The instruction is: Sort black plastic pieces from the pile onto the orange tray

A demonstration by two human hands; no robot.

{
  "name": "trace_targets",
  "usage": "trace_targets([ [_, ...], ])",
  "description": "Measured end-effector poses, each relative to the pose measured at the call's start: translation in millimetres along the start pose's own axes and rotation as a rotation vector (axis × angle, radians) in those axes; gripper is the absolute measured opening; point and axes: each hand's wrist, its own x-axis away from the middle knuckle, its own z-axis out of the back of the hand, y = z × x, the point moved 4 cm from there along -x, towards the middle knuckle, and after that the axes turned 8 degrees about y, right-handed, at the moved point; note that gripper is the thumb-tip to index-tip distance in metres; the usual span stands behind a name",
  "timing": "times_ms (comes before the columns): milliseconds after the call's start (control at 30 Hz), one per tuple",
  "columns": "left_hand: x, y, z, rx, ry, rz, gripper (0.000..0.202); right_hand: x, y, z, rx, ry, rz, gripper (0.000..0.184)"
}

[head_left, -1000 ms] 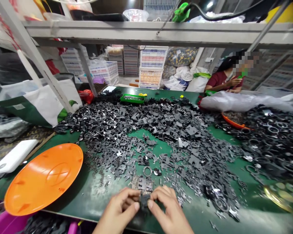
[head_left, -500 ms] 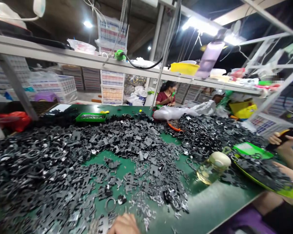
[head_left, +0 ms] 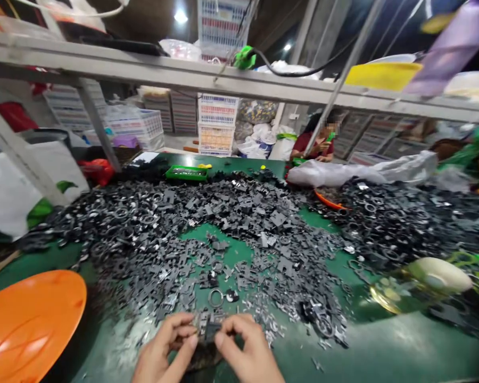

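Note:
Both of my hands are low in the middle of the head view, over the near part of the green table (head_left: 303,356). My right hand (head_left: 249,346) pinches a small dark flat part (head_left: 211,331) between thumb and fingers. My left hand (head_left: 170,343) is beside it on the left, thumb and fingertips closed together; what they hold is too small to make out. A metal-looking block (head_left: 203,318) shows just behind the fingertips. A black ring (head_left: 215,298) and heaps of small black and grey parts (head_left: 239,213) lie beyond the hands.
An orange tray (head_left: 32,324) stands at the near left. To the right lies a clear bottle with a pale cap (head_left: 443,274). A green tray (head_left: 187,173) sits at the back, under a shelf rail (head_left: 175,69). Another person (head_left: 311,141) sits across the table.
The view has swung left, bringing the orange tray in and leaving the neighbour's hands out. Both my hands now show together around a small part; before, only one showed at the bottom edge.

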Motion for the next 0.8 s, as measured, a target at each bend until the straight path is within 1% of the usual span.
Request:
trace_targets([
  [133, 2, 7, 2.5, -0.038, -0.047, -0.083, 0.027, -1, -2, 6, 0.047, -0.096, 0.009, 0.014],
  [200, 3, 9, 1.8, -0.081, -0.088, -0.157, 0.024, -3, -7, 11, 0.082, -0.139, 0.003, 0.014],
  [267, 3, 10, 1.5, -0.158, -0.122, -0.266, 0.028, -6, -14, 16, 0.113, -0.198, -0.003, 0.014],
  [400, 3, 15, -2.1, -0.351, -0.190, -0.588, 0.040, -10, -26, 23, 0.178, -0.292, 0.028, 0.010],
  [467, 5, 14, -5.3, -0.412, -0.234, -0.706, 0.042, -11, -25, 24, 0.190, -0.303, 0.035, 0.009],
  [500, 6, 13, -6.4, -0.426, -0.252, -0.733, 0.043, -10, -21, 23, 0.180, -0.302, 0.020, 0.010],
  [567, 6, 9, -6.8, -0.437, -0.273, -0.711, 0.043, -9, -8, 19, 0.106, -0.317, -0.056, 0.013],
  [667, 3, 0, -4.5, -0.498, -0.231, -0.592, 0.049, -7, 16, 10, -0.091, -0.360, -0.198, 0.020],
  [733, 0, -6, -4.7, -0.559, -0.200, -0.538, 0.054, -7, 27, 7, -0.180, -0.362, -0.246, 0.023],
  [800, -3, -13, -8.1, -0.599, -0.198, -0.522, 0.056, -9, 34, 6, -0.194, -0.333, -0.254, 0.023],
])
